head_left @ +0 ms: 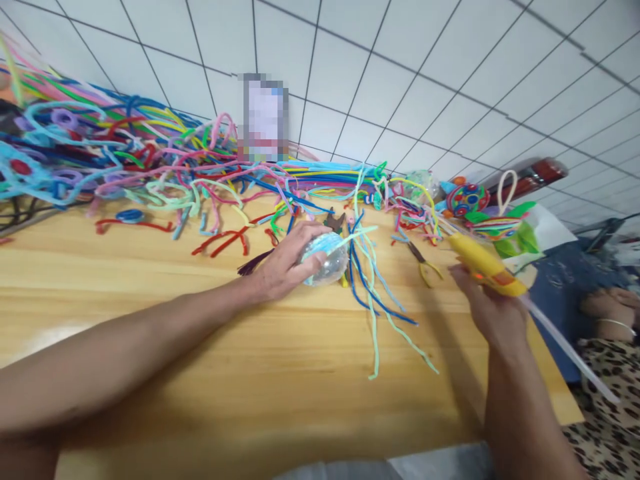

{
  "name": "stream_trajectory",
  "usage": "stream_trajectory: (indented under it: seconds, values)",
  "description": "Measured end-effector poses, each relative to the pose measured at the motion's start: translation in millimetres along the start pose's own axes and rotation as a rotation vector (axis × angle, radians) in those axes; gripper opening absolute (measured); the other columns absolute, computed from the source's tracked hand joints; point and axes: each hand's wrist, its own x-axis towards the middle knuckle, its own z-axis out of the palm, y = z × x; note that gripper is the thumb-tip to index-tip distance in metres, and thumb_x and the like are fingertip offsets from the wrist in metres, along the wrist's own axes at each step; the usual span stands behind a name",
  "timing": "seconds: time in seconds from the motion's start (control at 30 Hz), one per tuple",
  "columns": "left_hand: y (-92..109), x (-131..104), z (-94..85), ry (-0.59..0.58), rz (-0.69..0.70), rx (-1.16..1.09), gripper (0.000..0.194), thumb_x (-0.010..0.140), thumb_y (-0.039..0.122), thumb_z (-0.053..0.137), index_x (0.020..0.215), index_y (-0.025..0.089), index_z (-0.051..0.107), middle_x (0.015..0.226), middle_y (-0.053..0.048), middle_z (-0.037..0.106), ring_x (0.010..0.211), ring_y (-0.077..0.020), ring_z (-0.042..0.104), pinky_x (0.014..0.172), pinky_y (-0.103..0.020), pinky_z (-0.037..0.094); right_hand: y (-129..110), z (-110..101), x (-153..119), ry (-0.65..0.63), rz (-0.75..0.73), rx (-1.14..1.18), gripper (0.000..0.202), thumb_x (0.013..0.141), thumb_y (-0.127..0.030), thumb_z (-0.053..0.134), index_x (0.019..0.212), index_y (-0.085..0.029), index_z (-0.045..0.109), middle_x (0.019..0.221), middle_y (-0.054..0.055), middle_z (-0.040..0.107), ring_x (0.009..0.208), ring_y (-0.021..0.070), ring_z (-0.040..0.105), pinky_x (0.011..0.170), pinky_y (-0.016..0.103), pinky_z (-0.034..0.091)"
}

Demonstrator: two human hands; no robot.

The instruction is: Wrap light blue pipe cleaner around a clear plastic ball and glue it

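My left hand (295,261) is closed around a clear plastic ball (334,267) with pale blue pipe cleaner on its upper part, resting at the middle of the table. Off to the right, my right hand (493,313) grips a yellow hot glue gun (485,265), an orange light glowing on its side. A long whitish glue stick (573,350) sticks out of the gun's back end. Just right of the ball lie loose blue and pale green pipe cleaners (373,320). Behind the ball are dark plier jaws (335,221), partly hidden.
A tangled heap of coloured pipe cleaners (165,160) lines the back of the wooden table (240,387). Yellow-handled pliers (425,263) lie between my hands. Finished-looking ornaments (467,199) stand back right. A person in a leopard-print sleeve (610,380) sits at the right. A tiled wall (350,80) rises behind.
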Motion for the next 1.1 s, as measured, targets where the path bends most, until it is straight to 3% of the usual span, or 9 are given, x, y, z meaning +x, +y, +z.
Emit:
stream_trajectory:
  seconds: [0.13, 0.2, 0.27, 0.5, 0.7, 0.87, 1.03, 1.1]
  values:
    - [1.9, 0.1, -0.6, 0.021, 0.005, 0.004, 0.043, 0.114, 0.046, 0.050, 0.149, 0.022, 0.056, 0.148, -0.014, 0.066, 0.146, -0.0302, 0.058, 0.129, -0.052, 0.045, -76.3, 28.6, -16.5, -0.309, -0.433, -0.006, 0.029, 0.101, -0.044, 0.069, 0.121, -0.026, 0.081, 0.103, 0.007, 0.084, 0.090, 0.0260, 0.079, 0.077, 0.037, 0.063]
    - [2.6, 0.1, -1.0, 0.016, 0.001, 0.003, 0.042, 0.114, 0.045, 0.051, 0.150, 0.023, 0.056, 0.147, -0.014, 0.067, 0.145, -0.0306, 0.058, 0.129, -0.053, 0.046, -100.0, 39.6, -20.3, -0.361, -0.598, -0.017, 0.031, 0.103, -0.035, 0.066, 0.132, -0.029, 0.077, 0.098, 0.004, 0.083, 0.084, 0.0236, 0.078, 0.074, 0.035, 0.062]
    - [3.0, 0.1, -1.3, 0.009, 0.005, 0.000, 0.043, 0.114, 0.045, 0.052, 0.151, 0.024, 0.055, 0.147, -0.014, 0.067, 0.144, -0.0309, 0.059, 0.128, -0.054, 0.047, -110.2, 46.2, -22.1, -0.329, -0.690, -0.045, 0.039, 0.104, -0.027, 0.064, 0.142, -0.030, 0.071, 0.097, 0.004, 0.082, 0.081, 0.0232, 0.075, 0.073, 0.035, 0.060]
    - [3.1, 0.6, -1.2, -0.006, 0.006, 0.007, 0.043, 0.114, 0.043, 0.052, 0.152, 0.023, 0.053, 0.148, -0.014, 0.065, 0.146, -0.0309, 0.058, 0.129, -0.053, 0.045, -96.8, 58.2, -27.4, -0.176, -0.756, -0.049, 0.040, 0.107, -0.032, 0.063, 0.145, -0.025, 0.069, 0.091, 0.007, 0.076, 0.076, 0.0238, 0.071, 0.069, 0.037, 0.056]
    - [3.6, 2.1, -0.8, 0.004, 0.033, -0.013, 0.042, 0.113, 0.040, 0.053, 0.152, 0.023, 0.053, 0.148, -0.014, 0.065, 0.142, -0.0292, 0.060, 0.124, -0.050, 0.050, -99.9, 58.2, -25.8, -0.224, -0.741, -0.072, 0.039, 0.105, -0.031, 0.063, 0.144, -0.027, 0.070, 0.092, 0.006, 0.077, 0.077, 0.0240, 0.072, 0.071, 0.038, 0.057]
    - [2.7, 2.8, 0.5, 0.017, 0.050, -0.012, 0.042, 0.113, 0.038, 0.053, 0.153, 0.026, 0.053, 0.146, -0.013, 0.066, 0.140, -0.0296, 0.061, 0.123, -0.052, 0.051, -107.1, 53.3, -21.5, -0.338, -0.732, -0.073, 0.040, 0.104, -0.027, 0.064, 0.144, -0.028, 0.070, 0.095, 0.006, 0.079, 0.081, 0.0247, 0.074, 0.074, 0.038, 0.059]
    - [2.8, 3.5, 0.2, 0.023, 0.069, -0.014, 0.041, 0.113, 0.037, 0.053, 0.152, 0.023, 0.054, 0.144, -0.015, 0.065, 0.139, -0.0291, 0.062, 0.122, -0.051, 0.051, -96.9, 66.9, -24.5, -0.189, -0.756, -0.028, 0.036, 0.108, -0.034, 0.061, 0.141, -0.025, 0.072, 0.090, 0.007, 0.076, 0.075, 0.0239, 0.070, 0.068, 0.038, 0.055]
    - [3.4, 3.1, -0.6, 0.014, 0.055, -0.016, 0.042, 0.113, 0.039, 0.053, 0.152, 0.024, 0.054, 0.145, -0.015, 0.065, 0.140, -0.0297, 0.062, 0.123, -0.051, 0.051, -96.0, 70.6, -25.7, -0.185, -0.766, -0.005, 0.038, 0.108, -0.035, 0.062, 0.144, -0.025, 0.071, 0.090, 0.006, 0.076, 0.075, 0.0238, 0.069, 0.068, 0.038, 0.054]
